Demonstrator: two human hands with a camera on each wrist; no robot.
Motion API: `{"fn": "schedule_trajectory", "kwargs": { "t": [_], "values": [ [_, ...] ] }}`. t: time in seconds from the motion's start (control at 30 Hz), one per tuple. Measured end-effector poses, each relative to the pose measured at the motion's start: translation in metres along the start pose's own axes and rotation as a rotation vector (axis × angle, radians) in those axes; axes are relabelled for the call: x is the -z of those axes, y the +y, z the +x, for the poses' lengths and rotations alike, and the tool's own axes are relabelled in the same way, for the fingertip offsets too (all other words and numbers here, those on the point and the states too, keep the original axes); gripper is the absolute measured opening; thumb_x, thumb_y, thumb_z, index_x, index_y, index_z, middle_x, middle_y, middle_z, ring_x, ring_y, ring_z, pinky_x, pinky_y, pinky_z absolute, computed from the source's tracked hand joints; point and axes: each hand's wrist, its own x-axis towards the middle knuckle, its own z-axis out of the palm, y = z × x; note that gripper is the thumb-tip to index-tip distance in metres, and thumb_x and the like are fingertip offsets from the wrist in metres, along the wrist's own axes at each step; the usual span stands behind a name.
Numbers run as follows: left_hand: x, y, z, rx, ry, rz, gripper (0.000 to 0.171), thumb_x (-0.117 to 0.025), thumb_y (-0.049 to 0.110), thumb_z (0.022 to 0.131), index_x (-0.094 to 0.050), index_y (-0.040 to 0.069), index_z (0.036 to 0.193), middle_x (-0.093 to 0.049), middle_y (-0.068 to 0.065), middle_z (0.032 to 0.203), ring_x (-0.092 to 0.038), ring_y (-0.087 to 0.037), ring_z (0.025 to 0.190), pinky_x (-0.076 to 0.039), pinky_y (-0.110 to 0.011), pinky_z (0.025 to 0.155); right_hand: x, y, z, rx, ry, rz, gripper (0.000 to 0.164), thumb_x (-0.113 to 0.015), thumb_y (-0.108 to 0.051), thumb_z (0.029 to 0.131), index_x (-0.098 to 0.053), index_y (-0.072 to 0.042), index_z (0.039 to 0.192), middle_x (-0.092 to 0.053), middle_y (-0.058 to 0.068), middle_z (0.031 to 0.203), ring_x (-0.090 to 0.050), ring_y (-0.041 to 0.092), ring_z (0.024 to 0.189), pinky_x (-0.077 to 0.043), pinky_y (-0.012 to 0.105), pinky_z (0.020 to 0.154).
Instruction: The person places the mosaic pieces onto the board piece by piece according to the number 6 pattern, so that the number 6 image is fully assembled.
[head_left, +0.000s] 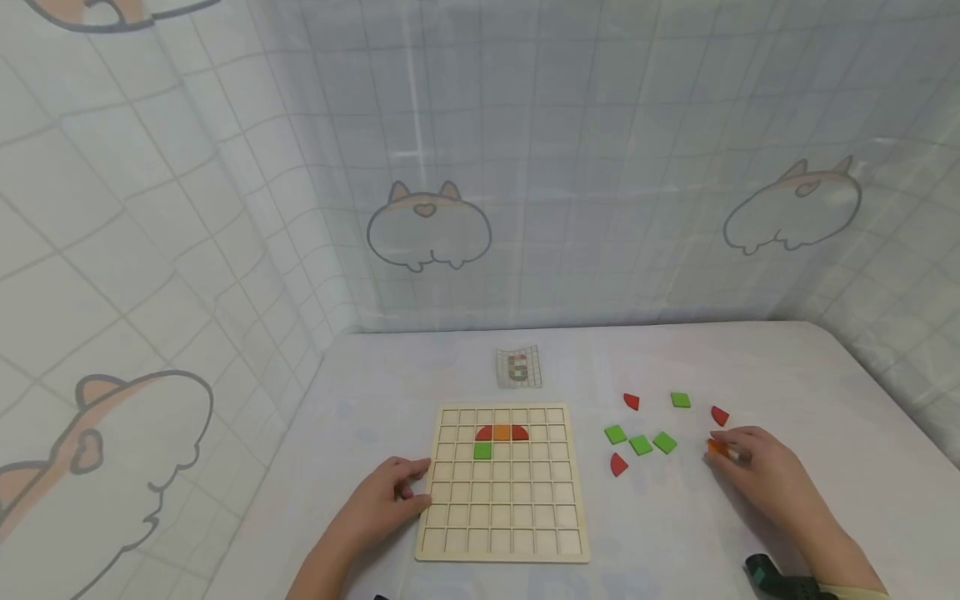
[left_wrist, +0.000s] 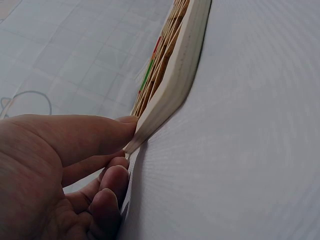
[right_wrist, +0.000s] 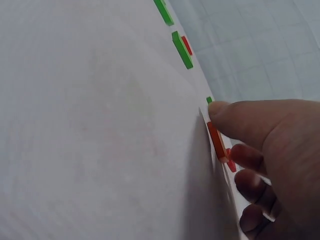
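A wooden grid board [head_left: 501, 492] lies on the table, with two red quarter-round tiles, an orange square tile [head_left: 502, 432] and a green square tile [head_left: 483, 451] in its upper cells. My left hand [head_left: 382, 504] rests at the board's left edge, thumb and index fingertips touching its side apart from each other. In the left wrist view the thumb [left_wrist: 100, 131] meets the board's rim [left_wrist: 175, 75]. Over to the right, my right hand [head_left: 765, 471] pinches an orange tile [right_wrist: 217, 142] between thumb and fingers, close to the tabletop. The fingers partly hide that tile.
Several loose green square tiles [head_left: 641, 445] and red quarter-round tiles [head_left: 618, 464] lie between the board and my right hand. Behind the board is a small printed pattern card [head_left: 519, 367]. A patterned curtain [head_left: 540, 183] encloses the table.
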Motion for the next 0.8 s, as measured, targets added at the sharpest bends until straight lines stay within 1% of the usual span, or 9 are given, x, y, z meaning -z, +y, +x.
{"fn": "schedule_trajectory", "kwargs": {
  "t": [0.1, 0.2, 0.33, 0.47, 0.57, 0.7, 0.8],
  "values": [
    [0.0004, -0.0006, -0.0011, 0.007, 0.002, -0.004, 0.054, -0.081, 0.025, 0.083, -0.065, 0.011, 0.132, -0.056, 0.005, 0.100, -0.051, -0.011, 0.079, -0.042, -0.026, 0.067, -0.0003, 0.0009, 0.0021, -0.004, -0.017, -0.019, 0.039, -0.083, -0.020, 0.081, -0.071, 0.004, 0.109, -0.061, 0.021, 0.105, -0.055, 0.027, 0.080, -0.049, 0.046, 0.067],
    [0.0013, -0.0005, -0.0026, 0.016, 0.003, -0.011, 0.054, -0.081, 0.025, 0.083, -0.064, 0.011, 0.132, -0.056, 0.004, 0.100, -0.051, -0.012, 0.080, -0.042, -0.026, 0.067, -0.0017, 0.0011, 0.0039, -0.002, -0.029, -0.025, 0.038, -0.081, -0.019, 0.083, -0.071, 0.004, 0.111, -0.061, 0.021, 0.105, -0.054, 0.026, 0.079, -0.048, 0.044, 0.066],
    [0.0026, 0.0006, -0.0034, 0.020, 0.002, -0.006, 0.054, -0.081, 0.026, 0.083, -0.064, 0.012, 0.132, -0.056, 0.005, 0.100, -0.051, -0.012, 0.080, -0.042, -0.026, 0.067, -0.0021, 0.0025, 0.0054, -0.008, -0.040, -0.024, 0.037, -0.080, -0.023, 0.085, -0.072, 0.004, 0.109, -0.063, 0.021, 0.105, -0.057, 0.028, 0.082, -0.049, 0.049, 0.071],
    [0.0031, 0.0031, -0.0020, 0.000, -0.013, 0.000, 0.053, -0.081, 0.029, 0.083, -0.064, 0.013, 0.132, -0.056, 0.005, 0.101, -0.052, -0.011, 0.080, -0.043, -0.026, 0.067, -0.0008, 0.0065, 0.0019, -0.024, -0.038, -0.042, 0.041, -0.080, -0.026, 0.084, -0.071, 0.005, 0.109, -0.063, 0.021, 0.103, -0.058, 0.030, 0.083, -0.050, 0.051, 0.072],
    [0.0031, 0.0053, -0.0011, -0.010, -0.027, -0.009, 0.053, -0.080, 0.028, 0.084, -0.064, 0.012, 0.132, -0.056, 0.004, 0.101, -0.052, -0.012, 0.080, -0.043, -0.026, 0.067, 0.0005, 0.0094, -0.0012, -0.036, -0.036, -0.050, 0.042, -0.080, -0.027, 0.084, -0.071, 0.006, 0.108, -0.062, 0.019, 0.099, -0.056, 0.028, 0.079, -0.050, 0.048, 0.068],
    [0.0027, 0.0067, -0.0019, 0.002, -0.027, -0.008, 0.053, -0.081, 0.026, 0.083, -0.064, 0.011, 0.132, -0.055, 0.004, 0.101, -0.051, -0.012, 0.080, -0.042, -0.026, 0.067, 0.0001, 0.0100, -0.0009, -0.035, -0.043, -0.052, 0.038, -0.080, -0.025, 0.083, -0.072, 0.006, 0.105, -0.062, 0.015, 0.096, -0.052, 0.024, 0.076, -0.048, 0.040, 0.063],
    [0.0025, 0.0065, -0.0030, 0.012, -0.018, -0.005, 0.053, -0.081, 0.025, 0.083, -0.064, 0.011, 0.132, -0.055, 0.004, 0.100, -0.051, -0.012, 0.080, -0.042, -0.026, 0.066, -0.0007, 0.0083, 0.0014, -0.037, -0.048, -0.054, 0.037, -0.080, -0.024, 0.082, -0.072, 0.005, 0.104, -0.063, 0.015, 0.096, -0.052, 0.024, 0.075, -0.048, 0.039, 0.063]
  ]
}}
